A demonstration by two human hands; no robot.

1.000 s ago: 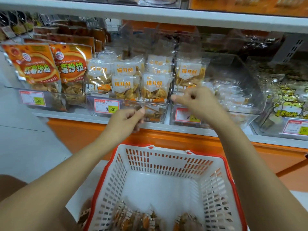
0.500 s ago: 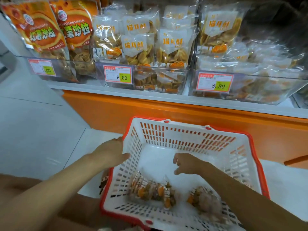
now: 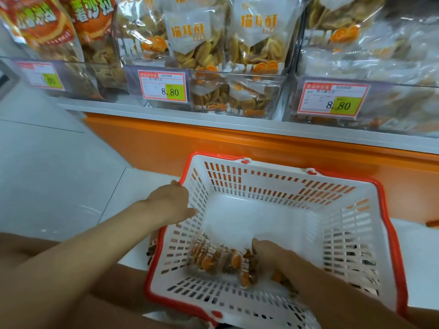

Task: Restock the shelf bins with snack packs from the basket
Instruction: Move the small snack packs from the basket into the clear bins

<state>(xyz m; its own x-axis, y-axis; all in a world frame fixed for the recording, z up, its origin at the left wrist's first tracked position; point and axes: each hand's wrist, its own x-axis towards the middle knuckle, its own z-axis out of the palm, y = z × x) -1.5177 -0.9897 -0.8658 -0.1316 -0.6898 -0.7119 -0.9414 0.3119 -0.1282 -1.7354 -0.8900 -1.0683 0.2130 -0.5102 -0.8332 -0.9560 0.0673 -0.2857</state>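
Right grip (image 3: 285,262) has dropped from mid-air onto the snack packs (image 3: 213,256) at the near edge of the basket (image 3: 344,229), so next pick's underway. Blur hides whether it's closed on one yet; can't tell. Left grip (image 3: 169,205) clasps the left rim. Shelf bins (image 3: 261,96) wait above, tops cut off.

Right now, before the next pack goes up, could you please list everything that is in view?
basket: one, white with red rim, below the shelf
snack packs: a few (blurred), clear with orange pieces, near end of the basket
shelf bins: three, clear, on the shelf
labelled packs: many, clear with white labels, middle and right bins
orange bags: two, orange, left bin
price tags: three, white with red edges, bin fronts
shelf base: one, orange, under the bins
left hand: holds the basket's left rim
right hand: inside the basket, on the snack packs; grip unclear
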